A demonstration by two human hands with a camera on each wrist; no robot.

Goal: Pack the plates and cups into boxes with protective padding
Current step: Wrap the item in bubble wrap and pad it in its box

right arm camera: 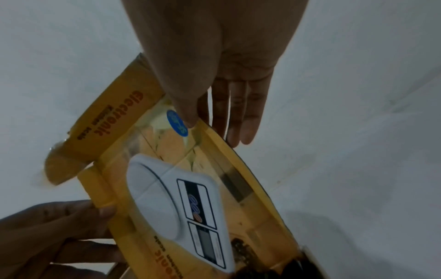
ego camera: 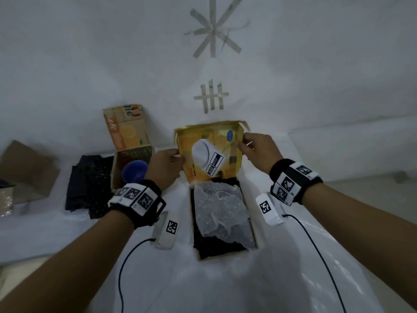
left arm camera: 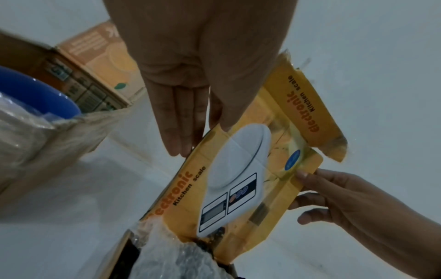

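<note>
Both hands are on the raised lid [ego camera: 225, 152] of the yellow kitchen-scale box [ego camera: 252, 227], which sits open on the white-covered desk [ego camera: 293, 279]. The left hand [ego camera: 163, 164] pinches the lid's left edge, thumb on the printed face and the straight fingers [left arm camera: 177, 120] behind it; the right hand [ego camera: 261, 152] pinches the right edge near the top corner, its thumb beside the round blue sticker [right arm camera: 177, 123] and its fingers [right arm camera: 241, 117] behind the card. The lid stands nearly upright, tilted a little back. Inside the box, crumpled bubble wrap [ego camera: 220, 208] lies over dark speckled padding [ego camera: 216, 247]; whatever lies under it is hidden. To the left, a second, orange-printed carton [ego camera: 126, 141] stands open with a blue cup [ego camera: 135, 172] in it, and more of the dark padding [ego camera: 88, 184] is piled beside it on the desk. A flat piece of brown cardboard [ego camera: 27, 168] lies at the far left. Strips of tape [ego camera: 212, 30] are stuck on the white wall behind.
</note>
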